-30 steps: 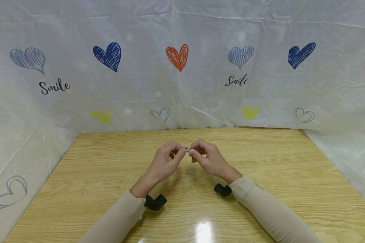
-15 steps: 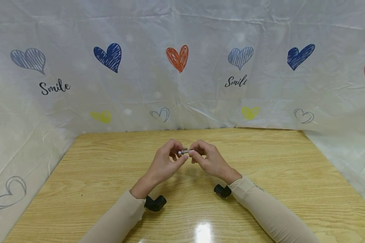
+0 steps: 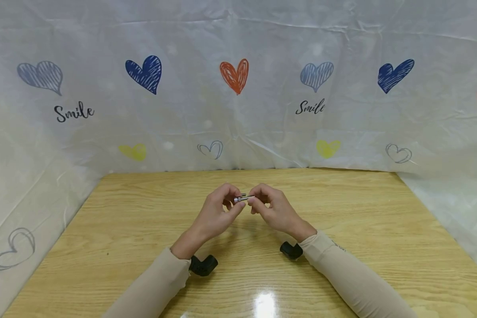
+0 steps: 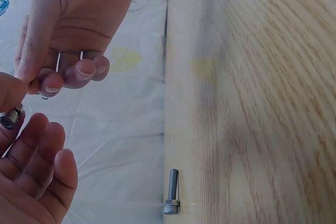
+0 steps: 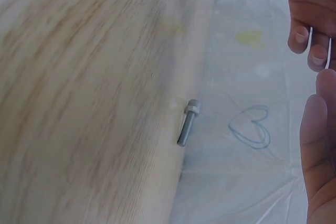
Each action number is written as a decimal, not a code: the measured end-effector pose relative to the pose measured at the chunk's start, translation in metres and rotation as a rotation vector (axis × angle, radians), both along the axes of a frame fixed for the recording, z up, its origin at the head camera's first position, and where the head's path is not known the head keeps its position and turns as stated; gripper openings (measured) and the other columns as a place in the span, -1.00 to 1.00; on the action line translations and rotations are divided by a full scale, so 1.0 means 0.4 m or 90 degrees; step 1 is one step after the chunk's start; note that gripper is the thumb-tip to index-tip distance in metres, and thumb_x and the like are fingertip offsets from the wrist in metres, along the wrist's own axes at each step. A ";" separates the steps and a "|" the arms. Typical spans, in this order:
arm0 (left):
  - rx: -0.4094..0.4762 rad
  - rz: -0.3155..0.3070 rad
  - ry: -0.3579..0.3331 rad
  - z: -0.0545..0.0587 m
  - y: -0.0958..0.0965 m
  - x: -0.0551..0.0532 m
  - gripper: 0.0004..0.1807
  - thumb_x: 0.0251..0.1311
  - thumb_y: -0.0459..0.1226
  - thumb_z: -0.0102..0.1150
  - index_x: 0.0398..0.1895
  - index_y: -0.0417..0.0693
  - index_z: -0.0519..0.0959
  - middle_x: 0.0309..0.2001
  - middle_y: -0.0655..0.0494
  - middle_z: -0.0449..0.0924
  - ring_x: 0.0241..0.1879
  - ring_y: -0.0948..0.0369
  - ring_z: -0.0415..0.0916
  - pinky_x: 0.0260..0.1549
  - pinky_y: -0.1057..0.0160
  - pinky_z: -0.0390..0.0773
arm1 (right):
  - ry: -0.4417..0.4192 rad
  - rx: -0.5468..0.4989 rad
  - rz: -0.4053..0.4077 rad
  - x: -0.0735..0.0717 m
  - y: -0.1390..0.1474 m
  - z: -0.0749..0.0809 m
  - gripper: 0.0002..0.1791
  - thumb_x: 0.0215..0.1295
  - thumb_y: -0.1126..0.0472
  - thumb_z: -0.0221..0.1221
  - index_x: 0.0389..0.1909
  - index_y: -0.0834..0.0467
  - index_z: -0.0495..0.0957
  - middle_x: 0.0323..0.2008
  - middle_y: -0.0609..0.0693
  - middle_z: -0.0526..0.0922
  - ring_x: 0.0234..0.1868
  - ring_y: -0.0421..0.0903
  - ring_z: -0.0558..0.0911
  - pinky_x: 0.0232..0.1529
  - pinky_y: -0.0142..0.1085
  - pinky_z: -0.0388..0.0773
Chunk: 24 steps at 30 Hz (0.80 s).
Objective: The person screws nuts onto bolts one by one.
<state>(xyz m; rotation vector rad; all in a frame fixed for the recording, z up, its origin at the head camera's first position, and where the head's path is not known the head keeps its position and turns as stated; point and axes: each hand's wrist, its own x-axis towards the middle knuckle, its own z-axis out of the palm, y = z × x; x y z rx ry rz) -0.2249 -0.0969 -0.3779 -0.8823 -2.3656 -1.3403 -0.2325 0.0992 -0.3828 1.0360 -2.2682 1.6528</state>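
Note:
Over the table's middle my left hand (image 3: pixel 218 207) and right hand (image 3: pixel 272 207) meet at a small silver bolt (image 3: pixel 244 198). Its head points left, with a nut (image 3: pixel 239 199) close beside the head. The right thumb and index finger pinch the shank's far end. At the head end, the left thumb and index finger hold the bolt, the thumb just below the nut. In the left wrist view the bolt's socket head (image 4: pixel 8 120) shows at the left edge. A second bolt with a nut (image 4: pixel 172 192) lies on the table beyond the hands.
The wooden table (image 3: pixel 143 247) runs back to a white curtain (image 3: pixel 183 88) printed with hearts and words. Black wrist devices (image 3: pixel 203 265) are strapped under both sleeves. A bright light reflection shows on the table's near part.
The left thumb has slid down toward me off the bolt, so its head and nut, covered before, now show. The right hand keeps its pinch in the same place.

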 end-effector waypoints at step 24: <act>-0.015 0.024 -0.059 0.004 0.000 0.000 -0.84 0.31 -0.11 0.16 -0.32 0.03 0.50 -0.35 0.19 0.50 -0.35 0.24 0.44 -0.35 0.17 0.53 | 0.017 -0.007 0.000 -0.013 0.003 -0.017 -0.95 0.40 0.24 0.10 -0.21 0.11 0.51 -0.39 -0.07 0.58 -0.47 -0.11 0.61 -0.47 -0.28 0.53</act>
